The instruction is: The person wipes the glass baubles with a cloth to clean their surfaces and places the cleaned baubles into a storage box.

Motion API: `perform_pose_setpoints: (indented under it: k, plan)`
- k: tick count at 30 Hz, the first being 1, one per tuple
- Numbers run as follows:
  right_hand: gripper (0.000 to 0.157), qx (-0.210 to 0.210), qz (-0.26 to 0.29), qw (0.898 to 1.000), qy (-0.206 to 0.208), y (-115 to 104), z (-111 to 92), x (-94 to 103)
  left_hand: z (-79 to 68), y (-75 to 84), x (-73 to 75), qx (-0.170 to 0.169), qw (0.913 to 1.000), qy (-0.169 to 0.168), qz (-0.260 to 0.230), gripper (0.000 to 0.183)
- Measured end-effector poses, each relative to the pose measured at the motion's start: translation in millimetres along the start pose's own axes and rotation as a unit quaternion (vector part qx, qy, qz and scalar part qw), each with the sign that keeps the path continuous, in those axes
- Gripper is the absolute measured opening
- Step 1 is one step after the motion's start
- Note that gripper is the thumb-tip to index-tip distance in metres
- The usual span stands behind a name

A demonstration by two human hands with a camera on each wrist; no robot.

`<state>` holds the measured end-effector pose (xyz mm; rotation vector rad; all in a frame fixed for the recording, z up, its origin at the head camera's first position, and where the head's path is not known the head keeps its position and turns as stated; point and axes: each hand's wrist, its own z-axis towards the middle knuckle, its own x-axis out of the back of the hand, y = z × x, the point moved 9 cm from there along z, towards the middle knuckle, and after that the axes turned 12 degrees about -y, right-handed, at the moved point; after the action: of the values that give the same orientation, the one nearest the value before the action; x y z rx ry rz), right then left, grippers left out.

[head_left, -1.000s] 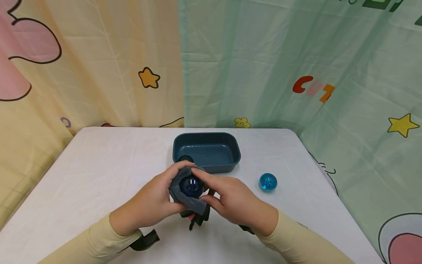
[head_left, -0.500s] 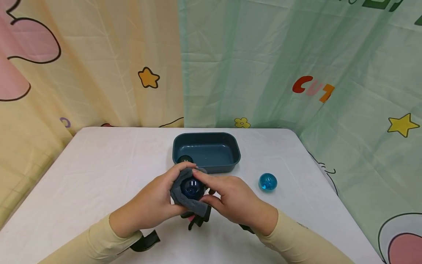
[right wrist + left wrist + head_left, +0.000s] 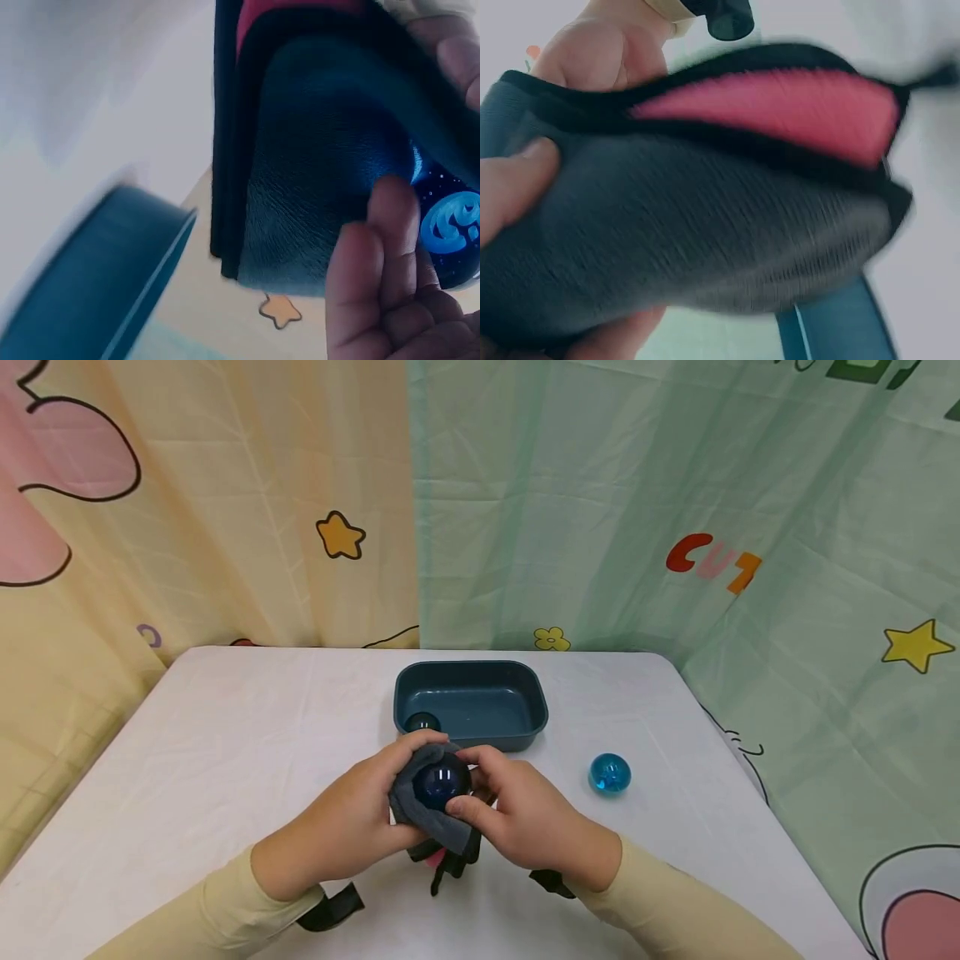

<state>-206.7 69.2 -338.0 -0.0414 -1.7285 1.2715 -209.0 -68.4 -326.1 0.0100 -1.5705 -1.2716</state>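
Observation:
In the head view, a dark blue glass ball (image 3: 441, 785) sits in a fold of a grey cloth (image 3: 444, 832). My left hand (image 3: 341, 814) grips the cloth round the ball from the left. From the right, my right hand (image 3: 521, 814) holds the ball with its thumb at the near side and index finger near the top. The right wrist view shows a pale blue moon-like pattern on the ball (image 3: 454, 225), with fingers against the cloth (image 3: 322, 165). Black edging and a pink inner side show on the cloth (image 3: 667, 202) in the left wrist view.
A dark teal rectangular tub (image 3: 491, 739) stands just beyond the hands, with a dark ball (image 3: 422, 722) in its near left corner. To the right, a clear turquoise ball (image 3: 610, 774) lies on the white table (image 3: 262, 735). Printed curtains hang behind the table.
My right fingers have shifted slightly right, and the index finger has come off the cloth's upper edge, baring more of the ball. My left hand stays nearly in place.

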Motion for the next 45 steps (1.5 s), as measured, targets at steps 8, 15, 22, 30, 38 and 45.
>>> perform_pose_setpoints:
  k: [8,15,22,30,38,45]
  plan:
    - [0.041,-0.004,0.070,0.997,0.017,3.0,2.0,5.3,-5.9,-11.8,8.4,-0.012,0.9959,0.019,-0.087,0.081]
    - [0.042,-0.016,0.061,0.997,0.043,4.7,-0.8,13.4,-10.3,-20.4,17.2,0.008,0.9933,0.033,-0.110,0.072]
    - [0.048,-0.069,-0.002,0.993,0.097,10.7,-3.6,45.6,-18.5,-33.4,31.5,0.035,0.9897,0.049,-0.130,0.073]
    - [0.054,-0.178,-0.130,0.974,0.047,35.4,24.8,88.7,-42.1,-44.3,48.5,0.066,0.9893,0.083,-0.100,0.073]
    - [0.063,-0.270,-0.257,0.925,-0.077,84.2,74.1,87.3,-52.4,-46.0,50.8,0.069,0.9883,0.091,-0.100,0.072]
    - [0.051,-0.286,-0.330,0.886,-0.158,106.9,102.4,70.1,-56.0,-45.8,48.3,0.071,0.9880,0.094,-0.100,0.072]
